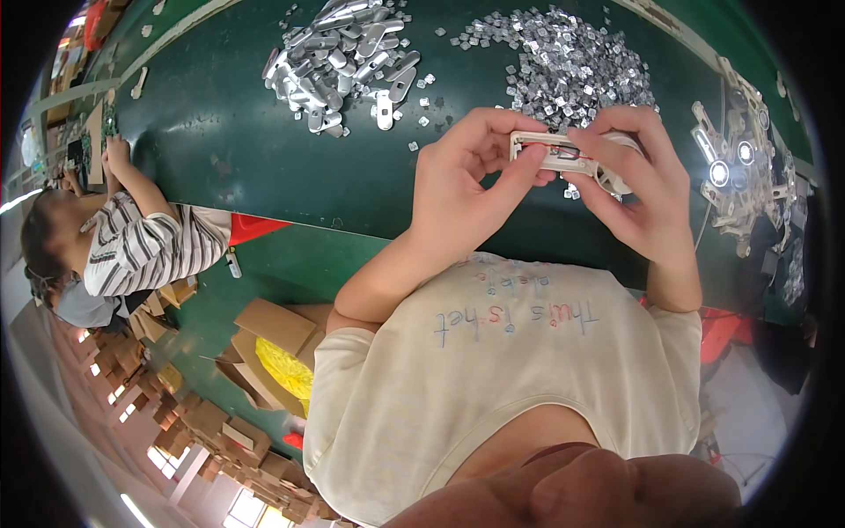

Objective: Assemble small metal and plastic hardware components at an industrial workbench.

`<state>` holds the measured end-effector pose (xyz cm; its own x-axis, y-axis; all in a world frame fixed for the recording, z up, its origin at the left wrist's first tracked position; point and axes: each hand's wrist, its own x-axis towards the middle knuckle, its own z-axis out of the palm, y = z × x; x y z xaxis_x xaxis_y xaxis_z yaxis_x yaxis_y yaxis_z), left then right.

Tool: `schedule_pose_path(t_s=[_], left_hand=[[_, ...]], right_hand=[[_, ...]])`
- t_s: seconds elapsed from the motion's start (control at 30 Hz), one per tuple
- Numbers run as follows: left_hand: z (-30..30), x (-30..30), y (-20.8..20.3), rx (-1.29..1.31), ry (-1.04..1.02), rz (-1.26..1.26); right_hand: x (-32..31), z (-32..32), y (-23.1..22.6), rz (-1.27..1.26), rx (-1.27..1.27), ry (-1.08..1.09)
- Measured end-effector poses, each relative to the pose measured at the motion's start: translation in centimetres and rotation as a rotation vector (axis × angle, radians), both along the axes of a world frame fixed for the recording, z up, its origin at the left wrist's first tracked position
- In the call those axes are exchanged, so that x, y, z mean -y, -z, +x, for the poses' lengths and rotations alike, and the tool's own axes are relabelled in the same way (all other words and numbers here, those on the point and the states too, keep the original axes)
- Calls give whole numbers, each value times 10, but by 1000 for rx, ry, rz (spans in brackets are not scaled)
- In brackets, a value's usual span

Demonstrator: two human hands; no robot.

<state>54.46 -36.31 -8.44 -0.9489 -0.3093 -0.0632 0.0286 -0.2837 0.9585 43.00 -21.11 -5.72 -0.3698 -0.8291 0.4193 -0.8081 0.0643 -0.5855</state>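
Note:
Between my two hands is a long cream plastic housing (pixel 560 159), held above the table with its hollow side showing. A thin red wire and a dark part lie inside it. My left hand (pixel 466 176) grips the squared left end, its thumb pressed on the edge and its fingers curled behind. My right hand (pixel 647 189) is closed round the other end, where a rounded, ring-like part shows between thumb and fingers. The fingertips cover some of the inside, so I cannot tell exactly what they touch there.
A heap of silver oblong shells (pixel 343 62) lies at the far left on the green table (pixel 211 132). Small shiny square pieces (pixel 576 70) are piled beyond my hands. Cream parts with round lenses (pixel 748 163) sit at right. A co-worker (pixel 132 238) works at left, near an open carton (pixel 273 352).

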Motion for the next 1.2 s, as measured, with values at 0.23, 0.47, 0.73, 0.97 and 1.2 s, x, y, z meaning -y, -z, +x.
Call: schedule_pose_path(t_s=[0.23, 0.47, 0.73, 0.97, 1.2], left_hand=[[-4, -7, 20, -12, -175, -207], [-10, 0, 37, -161, -334, -636], [-20, 58, 66, 116, -575, -1265], [-10, 85, 75, 402, -331, -1350], [-12, 73, 48, 174, -483, -548]], right_hand=[[8, 14, 22, -52, 429, 140], [22, 17, 48, -198, 12, 131], [58, -146, 77, -73, 838, 385], [38, -163, 93, -201, 876, 419], [5, -56, 60, 441, 69, 156]])
